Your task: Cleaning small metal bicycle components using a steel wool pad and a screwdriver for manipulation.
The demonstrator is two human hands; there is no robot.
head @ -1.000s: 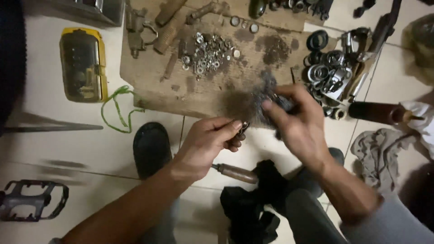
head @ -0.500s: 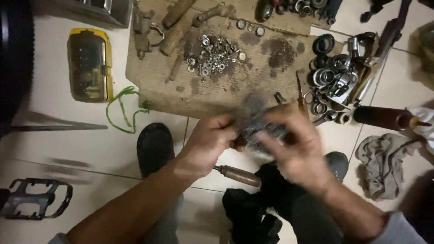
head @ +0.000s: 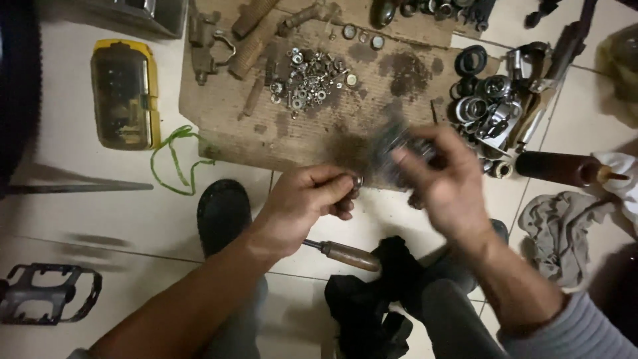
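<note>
My left hand (head: pixel 306 203) pinches a small metal ring or nut (head: pixel 358 181) between thumb and fingertips, just below the near edge of a stained cardboard sheet (head: pixel 319 129). My right hand (head: pixel 445 179) is blurred with motion and grips a dark grey metal part (head: pixel 392 143) over the cardboard's near right corner. A heap of small nuts and washers (head: pixel 306 80) lies on the cardboard beyond both hands.
A wooden-handled tool (head: pixel 345 254) and a black cloth (head: pixel 372 299) lie by my legs. Bearings and rings (head: pixel 488 110) sit at the right, with a brown bottle (head: pixel 565 167) and grey rag (head: pixel 565 233). A yellow case (head: pixel 123 93), green cord (head: pixel 174 159) and pedal (head: pixel 46 292) lie left.
The hands met half a second ago and have since separated. My right hand has swung right with the grey part; my left hand stays holding the small ring.
</note>
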